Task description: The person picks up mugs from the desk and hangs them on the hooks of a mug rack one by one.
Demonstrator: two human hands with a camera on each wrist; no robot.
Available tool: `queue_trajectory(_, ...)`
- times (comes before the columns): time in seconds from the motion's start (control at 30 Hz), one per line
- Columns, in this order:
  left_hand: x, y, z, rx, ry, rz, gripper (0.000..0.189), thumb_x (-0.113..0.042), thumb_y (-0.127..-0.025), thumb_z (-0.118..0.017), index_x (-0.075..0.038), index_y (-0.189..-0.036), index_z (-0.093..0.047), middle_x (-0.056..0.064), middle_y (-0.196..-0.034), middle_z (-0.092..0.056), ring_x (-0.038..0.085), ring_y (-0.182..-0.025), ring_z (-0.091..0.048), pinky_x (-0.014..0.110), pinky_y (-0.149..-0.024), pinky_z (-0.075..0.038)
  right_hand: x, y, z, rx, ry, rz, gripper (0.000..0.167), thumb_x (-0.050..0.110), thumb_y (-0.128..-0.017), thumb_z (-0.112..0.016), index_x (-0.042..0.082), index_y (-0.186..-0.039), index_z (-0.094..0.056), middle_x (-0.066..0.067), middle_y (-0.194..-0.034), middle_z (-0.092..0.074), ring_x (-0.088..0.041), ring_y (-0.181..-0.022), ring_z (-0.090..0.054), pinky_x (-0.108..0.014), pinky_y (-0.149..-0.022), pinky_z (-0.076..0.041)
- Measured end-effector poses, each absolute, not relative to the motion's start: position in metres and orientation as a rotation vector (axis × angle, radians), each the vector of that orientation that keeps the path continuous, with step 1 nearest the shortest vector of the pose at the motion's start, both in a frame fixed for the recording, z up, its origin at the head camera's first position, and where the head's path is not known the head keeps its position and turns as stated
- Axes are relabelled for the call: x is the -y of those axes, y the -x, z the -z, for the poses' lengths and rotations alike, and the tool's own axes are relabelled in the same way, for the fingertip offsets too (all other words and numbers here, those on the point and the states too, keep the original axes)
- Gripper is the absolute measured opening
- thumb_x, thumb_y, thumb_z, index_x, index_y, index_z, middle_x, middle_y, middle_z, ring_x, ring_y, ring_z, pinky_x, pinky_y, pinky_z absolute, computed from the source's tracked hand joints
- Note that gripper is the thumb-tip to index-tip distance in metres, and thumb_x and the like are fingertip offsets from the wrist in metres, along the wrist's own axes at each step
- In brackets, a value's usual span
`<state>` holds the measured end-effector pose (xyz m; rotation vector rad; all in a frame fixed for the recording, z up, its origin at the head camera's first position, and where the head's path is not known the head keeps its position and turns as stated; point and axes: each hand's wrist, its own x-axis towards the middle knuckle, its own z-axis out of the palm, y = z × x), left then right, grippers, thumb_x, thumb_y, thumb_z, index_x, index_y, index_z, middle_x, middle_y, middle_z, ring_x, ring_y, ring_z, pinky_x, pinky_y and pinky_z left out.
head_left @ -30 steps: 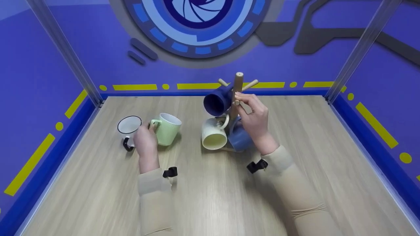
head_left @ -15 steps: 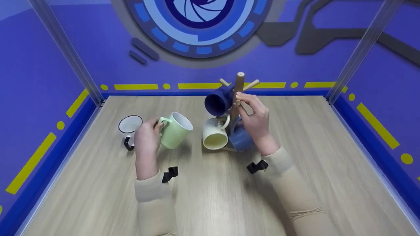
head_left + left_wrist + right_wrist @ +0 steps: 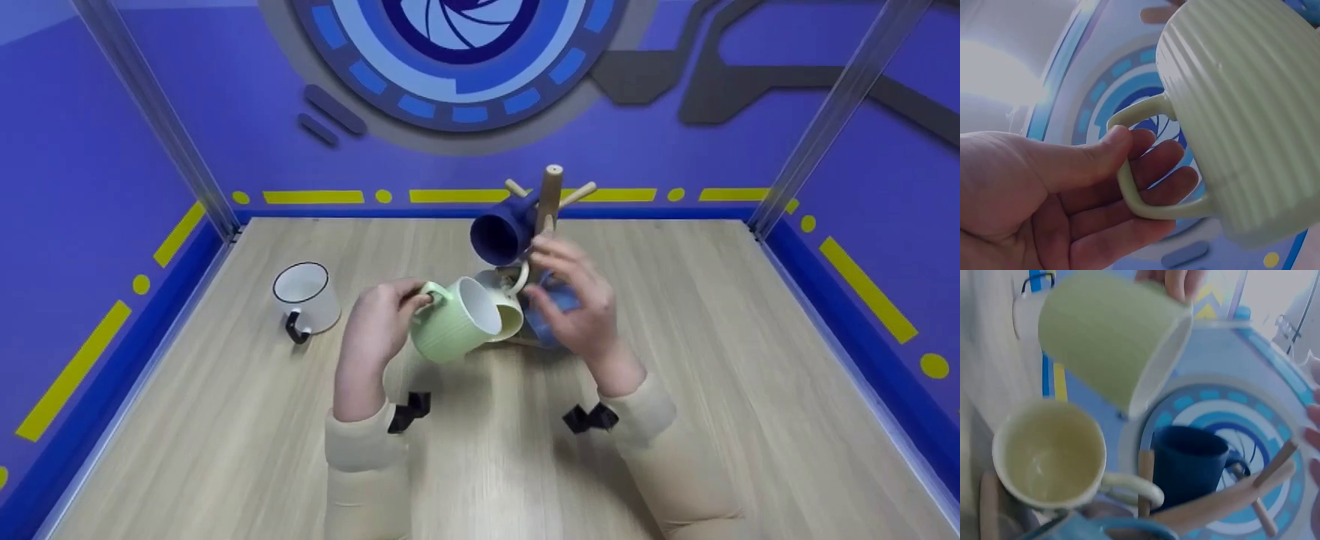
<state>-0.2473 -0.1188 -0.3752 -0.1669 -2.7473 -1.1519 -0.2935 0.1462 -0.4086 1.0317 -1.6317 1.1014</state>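
Observation:
My left hand (image 3: 382, 322) grips the handle of a light green ribbed mug (image 3: 448, 330), thumb and fingers around it in the left wrist view. The mug is tilted, its mouth facing right, and overlaps the cream mug (image 3: 512, 321) in the head view. My right hand (image 3: 581, 300) is beside the wooden mug tree (image 3: 550, 191), fingers spread and holding nothing. On the tree hang a dark blue mug (image 3: 499, 234), the cream mug and a lighter blue mug (image 3: 551, 330), partly hidden behind my right hand.
A white mug (image 3: 309, 296) with a black rim and black handle stands upright on the wooden table (image 3: 225, 420), to the left. Blue panels (image 3: 375, 172) enclose the table at the back and both sides.
My left hand has lifted the green mug and carried it right toward the tree, tilting it. My right hand has let go of the tree's peg and moved slightly down.

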Motion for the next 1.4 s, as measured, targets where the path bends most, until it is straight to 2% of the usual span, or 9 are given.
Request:
queue_trajectory(0.1, 0.109, 0.245, 0.375, 2.753, 0.28, 1.102, 0.026, -0.018, -0.098, -0.068, -0.004, -0.118, -0.076, 0.012, -0.113, -0.078, 0.028, -0.109, -0.073, 0.044, -0.094, -0.059, -0.148, 0.278, 0.41, 2.011, -1.157, -1.063, 0.062, 0.022, -0.081, -0.089, 0.0, -0.134, -0.064, -0.02, -0.141, -0.062, -0.033, -0.132, -0.06, -0.041, -0.109, -0.052)
queue_trajectory(0.2, 0.101, 0.243, 0.374, 2.754, 0.374, 1.078, 0.024, -0.017, -0.097, -0.069, -0.004, -0.116, -0.076, 0.011, -0.11, -0.078, 0.027, -0.104, -0.074, 0.043, -0.091, -0.06, -0.149, 0.266, 0.412, 2.423, -1.16, -0.955, 0.09, 0.036, -0.075, -0.093, 0.013, -0.151, -0.05, -0.014, -0.158, -0.047, -0.033, -0.142, -0.05, -0.049, -0.112, -0.049)
queue_trajectory(0.27, 0.097, 0.241, 0.374, 2.743, 0.421, 1.071, 0.024, -0.017, -0.097, -0.069, -0.004, -0.116, -0.076, 0.011, -0.11, -0.078, 0.026, -0.102, -0.074, 0.043, -0.09, -0.06, -0.149, 0.262, 0.412, 2.584, -1.14, -0.903, 0.099, 0.041, -0.073, -0.093, 0.02, -0.156, -0.043, -0.012, -0.161, -0.041, -0.033, -0.145, -0.046, -0.05, -0.112, -0.049)
queue_trajectory(0.5, 0.088, 0.235, 0.373, 2.655, 0.499, 1.04, 0.026, -0.018, -0.095, -0.071, -0.004, -0.116, -0.077, 0.011, -0.111, -0.079, 0.026, -0.101, -0.075, 0.043, -0.089, -0.061, -0.152, 0.262, 0.414, 2.59, -1.207, -0.923, 0.09, 0.036, -0.075, -0.094, 0.017, -0.15, -0.048, -0.005, -0.146, -0.052, -0.024, -0.132, -0.054, -0.045, -0.102, -0.055)
queue_trajectory(0.8, 0.07, 0.237, 0.379, 2.227, 0.551, 1.3, 0.023, -0.015, -0.089, -0.079, -0.005, -0.11, -0.08, 0.01, -0.105, -0.08, 0.021, -0.094, -0.078, 0.033, -0.079, -0.064, -0.174, 0.265, 0.404, 2.381, -1.224, -1.159, 0.084, 0.026, -0.07, -0.097, 0.011, -0.142, -0.055, -0.01, -0.14, -0.058, -0.03, -0.122, -0.06, -0.047, -0.09, -0.062)
queue_trajectory(0.97, 0.065, 0.243, 0.383, 2.116, 0.51, 1.555, 0.026, -0.012, -0.089, -0.08, -0.002, -0.112, -0.078, 0.013, -0.108, -0.08, 0.026, -0.1, -0.077, 0.032, -0.086, -0.063, -0.191, 0.267, 0.398, 2.323, -1.175, -1.29, 0.084, 0.018, -0.069, -0.097, 0.009, -0.141, -0.057, -0.011, -0.14, -0.06, -0.024, -0.123, -0.06, -0.044, -0.091, -0.062)
queue_trajectory(1.17, 0.061, 0.25, 0.388, 2.193, 0.435, 1.721, 0.035, -0.019, -0.093, -0.077, -0.001, -0.123, -0.073, 0.014, -0.119, -0.077, 0.025, -0.112, -0.074, 0.036, -0.096, -0.06, -0.211, 0.272, 0.394, 2.256, -1.001, -1.532, 0.085, -0.003, -0.066, -0.093, 0.001, -0.142, -0.055, -0.009, -0.137, -0.062, -0.014, -0.12, -0.06, -0.027, -0.092, -0.059)
queue_trajectory(1.27, 0.054, 0.252, 0.389, 2.265, 0.423, 1.805, 0.041, -0.022, -0.093, -0.077, -0.001, -0.128, -0.071, 0.014, -0.123, -0.075, 0.024, -0.115, -0.073, 0.035, -0.098, -0.059, -0.216, 0.277, 0.394, 2.243, -0.89, -1.659, 0.084, -0.01, -0.067, -0.088, -0.001, -0.143, -0.054, -0.004, -0.133, -0.064, -0.014, -0.119, -0.062, -0.024, -0.09, -0.059)
queue_trajectory(1.4, 0.043, 0.254, 0.392, 2.302, 0.44, 1.895, 0.045, -0.02, -0.093, -0.077, 0.0, -0.131, -0.068, 0.018, -0.126, -0.073, 0.026, -0.116, -0.072, 0.033, -0.098, -0.059, -0.217, 0.284, 0.396, 2.261, -0.757, -1.733, 0.081, -0.009, -0.071, -0.085, 0.001, -0.145, -0.053, 0.0, -0.13, -0.063, -0.016, -0.116, -0.063, -0.024, -0.087, -0.059)
